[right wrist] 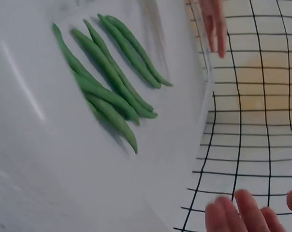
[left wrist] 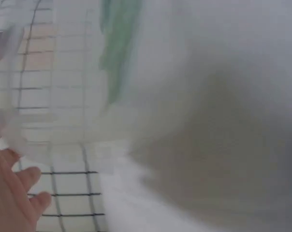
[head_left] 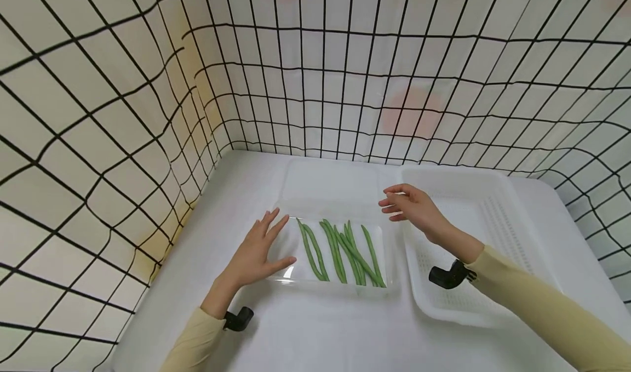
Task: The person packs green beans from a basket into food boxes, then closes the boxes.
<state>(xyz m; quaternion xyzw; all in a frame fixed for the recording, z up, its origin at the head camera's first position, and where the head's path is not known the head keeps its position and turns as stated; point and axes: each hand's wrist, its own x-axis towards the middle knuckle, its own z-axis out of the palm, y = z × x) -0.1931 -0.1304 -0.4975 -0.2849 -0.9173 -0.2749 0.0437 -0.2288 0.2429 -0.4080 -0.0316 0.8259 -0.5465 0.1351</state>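
Note:
Several green beans (head_left: pixel 336 256) lie in a shallow clear plastic container (head_left: pixel 290 246), a few of them crossing at its right side. My left hand (head_left: pixel 253 254) is at the container's left edge, fingers spread and thumb out, holding nothing. Whether it touches the rim I cannot tell. Over the gap between the container and a white basket (head_left: pixel 418 303) hovers my right hand (head_left: pixel 411 207), its fingers loosely bent with nothing seen in them. The right wrist view shows the beans (right wrist: pixel 107 60) close up; the left wrist view shows them blurred through the plastic.
A clear flat panel (head_left: pixel 335 180), seemingly the container's lid, lies behind it. The slotted basket stands at the right on the white table (head_left: pixel 305 333). Black wire mesh (head_left: pixel 320 76) encloses the table at the back and both sides.

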